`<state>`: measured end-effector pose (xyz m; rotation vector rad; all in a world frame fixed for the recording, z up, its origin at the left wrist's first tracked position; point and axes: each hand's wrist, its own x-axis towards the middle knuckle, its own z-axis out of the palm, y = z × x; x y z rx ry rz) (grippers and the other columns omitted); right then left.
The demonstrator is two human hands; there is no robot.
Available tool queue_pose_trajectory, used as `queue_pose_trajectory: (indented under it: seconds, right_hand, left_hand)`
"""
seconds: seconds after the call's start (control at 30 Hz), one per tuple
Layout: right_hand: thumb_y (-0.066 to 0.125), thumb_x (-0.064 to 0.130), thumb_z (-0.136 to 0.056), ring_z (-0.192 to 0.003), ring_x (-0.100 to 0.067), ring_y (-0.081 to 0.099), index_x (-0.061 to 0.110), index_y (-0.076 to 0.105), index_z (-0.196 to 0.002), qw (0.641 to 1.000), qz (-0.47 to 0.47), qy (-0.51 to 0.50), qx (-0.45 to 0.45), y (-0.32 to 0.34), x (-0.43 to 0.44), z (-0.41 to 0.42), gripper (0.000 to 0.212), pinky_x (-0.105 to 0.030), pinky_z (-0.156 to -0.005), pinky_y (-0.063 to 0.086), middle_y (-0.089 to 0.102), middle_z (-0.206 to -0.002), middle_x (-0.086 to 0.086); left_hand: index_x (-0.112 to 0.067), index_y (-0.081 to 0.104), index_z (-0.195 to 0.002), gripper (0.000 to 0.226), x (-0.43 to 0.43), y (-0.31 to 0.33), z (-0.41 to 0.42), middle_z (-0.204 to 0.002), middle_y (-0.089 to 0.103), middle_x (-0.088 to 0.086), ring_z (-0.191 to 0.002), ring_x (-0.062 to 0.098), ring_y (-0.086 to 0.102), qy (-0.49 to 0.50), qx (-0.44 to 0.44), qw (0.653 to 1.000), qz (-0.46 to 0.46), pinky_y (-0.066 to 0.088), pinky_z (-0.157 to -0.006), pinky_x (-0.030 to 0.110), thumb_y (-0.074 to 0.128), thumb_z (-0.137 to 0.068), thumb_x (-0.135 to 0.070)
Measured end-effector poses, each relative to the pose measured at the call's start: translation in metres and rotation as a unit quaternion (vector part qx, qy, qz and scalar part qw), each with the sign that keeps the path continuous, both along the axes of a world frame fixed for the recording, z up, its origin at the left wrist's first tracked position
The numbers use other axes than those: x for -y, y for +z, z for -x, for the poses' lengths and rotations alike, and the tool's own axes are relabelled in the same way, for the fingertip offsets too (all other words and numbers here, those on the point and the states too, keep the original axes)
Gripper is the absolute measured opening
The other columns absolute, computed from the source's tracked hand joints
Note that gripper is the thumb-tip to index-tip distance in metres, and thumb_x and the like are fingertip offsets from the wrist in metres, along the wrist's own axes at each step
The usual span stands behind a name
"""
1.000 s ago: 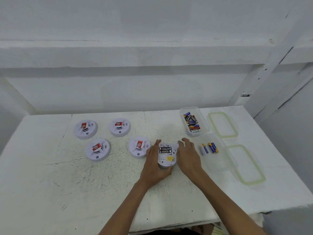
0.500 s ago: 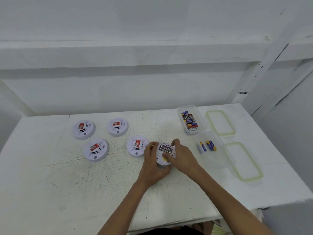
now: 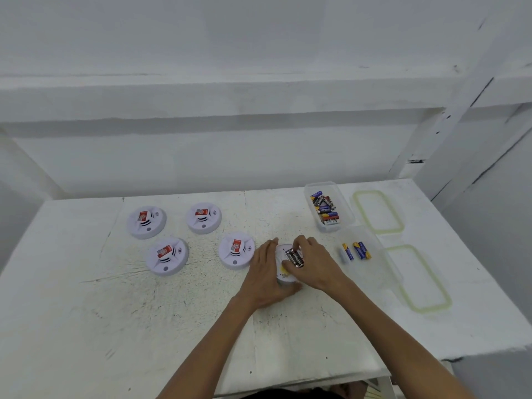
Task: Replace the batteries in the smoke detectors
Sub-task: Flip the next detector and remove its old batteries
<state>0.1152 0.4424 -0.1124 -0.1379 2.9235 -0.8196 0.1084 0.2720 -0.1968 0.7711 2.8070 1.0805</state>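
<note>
A white smoke detector (image 3: 283, 273) lies upside down on the white table (image 3: 172, 326), its battery bay facing up. My left hand (image 3: 263, 273) grips its left side, with the thumb under the near rim. Over the bay, my right hand (image 3: 315, 264) pinches the black batteries (image 3: 296, 258) between thumb and fingertips. Whether the batteries sit in the bay or are lifted, I cannot tell.
Several more detectors lie face up to the left, the nearest (image 3: 236, 250) beside my left hand. A clear box (image 3: 347, 210) of mixed batteries stands at the back right. A nearer clear box (image 3: 387, 272) holds blue-yellow batteries (image 3: 357, 250). Two green-rimmed lids (image 3: 357, 210) (image 3: 403, 289) lie further right.
My right hand moved from the detector's right side onto the battery bay and closed its fingers on the black batteries. The left hand kept its hold on the detector.
</note>
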Motion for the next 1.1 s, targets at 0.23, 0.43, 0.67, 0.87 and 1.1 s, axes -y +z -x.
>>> queue_pose_trajectory:
  seconds: [0.23, 0.43, 0.67, 0.87, 1.1]
  right_hand:
    - [0.050, 0.034, -0.094, -0.072, -0.022, 0.051, 0.015, 0.047, -0.108, 0.997, -0.068, 0.034, -0.006, 0.004, -0.001, 0.013, 0.024, -0.030, -0.059, 0.037, 0.050, -0.084, -0.006]
    - [0.043, 0.017, -0.100, -0.073, -0.025, 0.050, 0.009, 0.049, -0.105, 0.986, -0.158, 0.059, -0.007, 0.007, -0.006, 0.030, 0.011, -0.035, -0.060, 0.041, 0.063, -0.089, -0.016]
    - [0.044, 0.030, -0.099, -0.068, -0.024, 0.053, 0.009, 0.045, -0.097, 0.991, -0.117, 0.060, 0.002, 0.011, -0.006, 0.032, 0.021, -0.032, -0.055, 0.038, 0.057, -0.078, -0.011]
    - [0.058, 0.024, -0.093, -0.074, -0.019, 0.047, 0.010, 0.048, -0.093, 0.997, -0.049, 0.002, -0.060, 0.003, 0.001, 0.026, 0.016, -0.028, -0.060, 0.035, 0.047, -0.084, -0.002]
    - [0.065, 0.017, -0.092, -0.083, -0.011, 0.063, 0.015, 0.062, -0.104, 0.982, 0.104, -0.125, -0.098, 0.005, -0.001, 0.003, 0.012, -0.025, -0.070, 0.056, 0.065, -0.094, 0.002]
  left_hand:
    - [-0.015, 0.036, -0.148, 0.099, -0.004, 0.016, -0.002, -0.140, 0.044, 0.005, -0.131, 0.017, 0.047, 0.057, 0.089, 0.985, -0.135, 0.043, -0.111, 0.034, 0.085, -0.069, -0.051]
    - [-0.038, 0.026, -0.147, 0.100, -0.007, 0.013, -0.006, -0.145, 0.044, -0.009, -0.131, 0.003, 0.047, 0.088, 0.138, 0.971, -0.172, 0.043, -0.109, 0.022, 0.087, -0.069, -0.052]
    - [-0.035, 0.029, -0.150, 0.095, -0.010, 0.014, -0.009, -0.150, 0.045, -0.005, -0.137, 0.010, 0.045, 0.098, 0.121, 0.976, -0.155, 0.042, -0.115, 0.042, 0.083, -0.074, -0.052]
    - [-0.055, 0.029, -0.138, 0.087, -0.005, 0.021, -0.010, -0.145, 0.045, -0.016, -0.134, 0.003, 0.046, 0.098, 0.097, 0.979, -0.152, 0.044, -0.113, 0.035, 0.087, -0.074, -0.047]
    - [-0.034, 0.039, -0.147, 0.097, -0.005, 0.017, -0.009, -0.144, 0.052, -0.010, -0.131, 0.005, 0.050, 0.101, 0.096, 0.978, -0.155, 0.047, -0.110, 0.038, 0.089, -0.067, -0.056]
